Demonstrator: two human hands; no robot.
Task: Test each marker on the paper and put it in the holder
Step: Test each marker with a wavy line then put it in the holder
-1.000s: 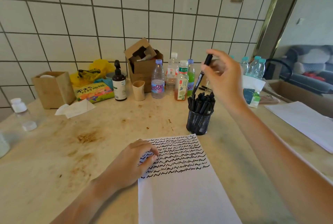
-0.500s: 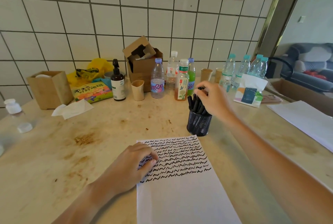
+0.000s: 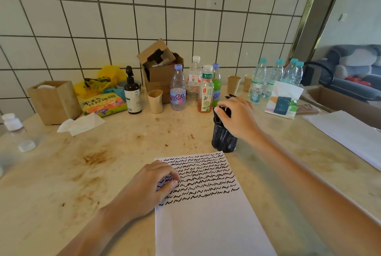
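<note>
The right hand sits over the holder, fingers curled down among the markers packed upright in it; whether it grips one or only touches their caps cannot be told. The left hand rests on the left edge of the paper, fingers loosely bent and pressing the sheet flat, holding nothing. The paper lies on the counter just in front of the holder, its upper part filled with rows of black squiggles, the lower part blank. A few more markers seem to lie behind the holder, near the bottles.

The markers are likely light, stiff, smooth plastic sticks, best pinched mid-barrel. The holder is black wire mesh, round and probably light, so a crowded load may tip or drag it when one marker is pushed in. The paper is thin and slides easily on the polished, stained stone counter, hence the pinning hand
</note>
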